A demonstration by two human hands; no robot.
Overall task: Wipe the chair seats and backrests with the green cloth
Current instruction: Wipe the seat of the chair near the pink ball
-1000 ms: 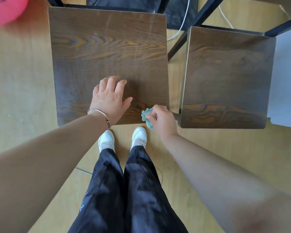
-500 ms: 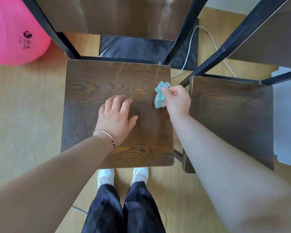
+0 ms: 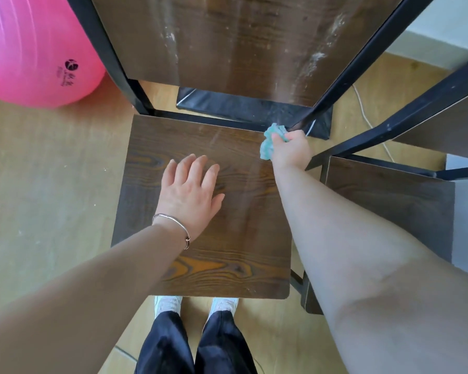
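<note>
The left arm reaches in from the lower left, and the left hand (image 3: 189,195) lies palm-down and flat on the middle of the near chair seat (image 3: 227,260). Its fingers are straight and slightly spread, the thumb is out to the side, and it holds nothing. A thin bracelet (image 3: 173,225) circles the wrist.

The right arm stretches further, along the seat's right edge to its far right corner. There the right hand (image 3: 291,151) is curled round the green cloth (image 3: 270,143) — a bunched wad gripped between thumb and fingers. The wad sticks out to the left of the fingertips and beyond them, and it lies against the seat just where the black frame post (image 3: 362,58) meets the corner.

Counted: two hands, one cloth and two chairs — the one under the hands, with its streaked backrest (image 3: 227,36) rising beyond the seat, and a second chair seat (image 3: 389,206) just beside it on the right. One pink ball (image 3: 30,49) sits on the wooden floor (image 3: 52,171) at the upper left, beside the chair's left post. Two white shoes (image 3: 168,303) show below the seat's near edge, above black trouser legs (image 3: 195,346)
</note>
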